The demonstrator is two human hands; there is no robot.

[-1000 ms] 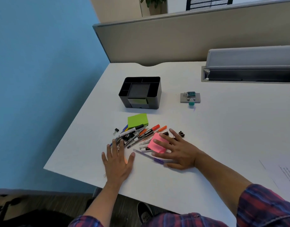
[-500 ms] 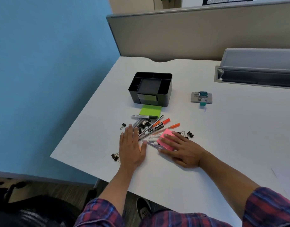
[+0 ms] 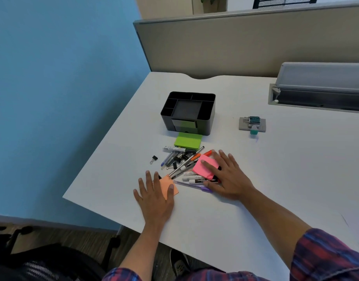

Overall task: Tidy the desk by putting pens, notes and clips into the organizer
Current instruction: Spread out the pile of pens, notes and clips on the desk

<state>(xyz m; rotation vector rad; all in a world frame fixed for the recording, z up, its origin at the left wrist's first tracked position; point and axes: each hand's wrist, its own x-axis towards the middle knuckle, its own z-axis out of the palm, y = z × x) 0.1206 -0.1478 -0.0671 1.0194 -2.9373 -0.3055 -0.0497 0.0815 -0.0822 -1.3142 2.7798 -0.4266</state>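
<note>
While nothing yet sits inside the black organizer at upper centre of the frame, all clutter lies heaped just below it on the white desk. Seen from above, over two bare forearms reaching in from the bottom edge.

Left hand, lower centre: fingers straight and spread, flat on an orange note, gripping nothing. Right hand, just to its right: fingers likewise straight, fingertips pressing the top of a pink note pad, palm over the near ends of several markers; no pinch or curl visible.

Between hands and organizer: a loose tangle of pens and markers crossing one another, with black binder clips mixed among them. A purple pen along the pile's lower edge. A green note pad touching the organizer's front. One binder clip alone at the pile's left, toward the desk's left edge.

Likely trouble from here: flat-handed sweeping could roll round pens toward the left edge and off to the floor. Could also knock the lone clip over that edge. Loose orange sheet liable to crease or slide under a pressing palm. Crossed pens apt to drag neighbours along when one gets lifted.
</note>
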